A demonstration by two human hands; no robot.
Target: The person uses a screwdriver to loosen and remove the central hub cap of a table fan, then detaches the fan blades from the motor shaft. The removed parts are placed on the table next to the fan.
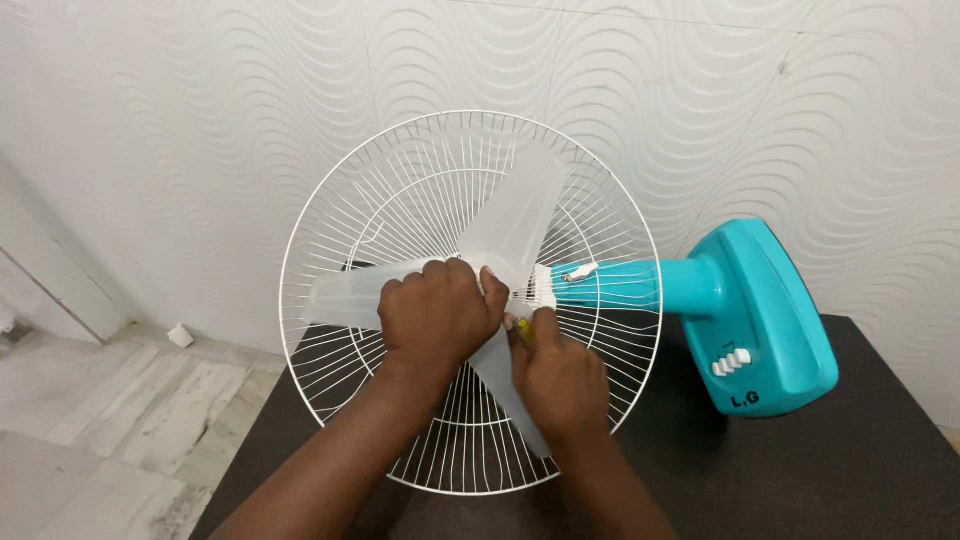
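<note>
Your left hand (440, 310) is clamped over the hub of the translucent three-blade fan impeller (515, 225), directly under your palm. Your right hand (555, 375), just beside it toward the motor, is pinched on a small yellow-tipped tool (523, 328). The turquoise fan body (740, 310) lies on its side on the dark table (850, 470), shaft axis running left-right. The white wire rear guard (330, 215) stands behind the smooth plastic blades.

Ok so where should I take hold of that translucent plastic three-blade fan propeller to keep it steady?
Probably at the hub of the translucent plastic three-blade propeller, from the open front, as the left hand does. The blades are thin and flexible, and the white wire guard blocks the rear. The right hand works beside the hub.
</note>
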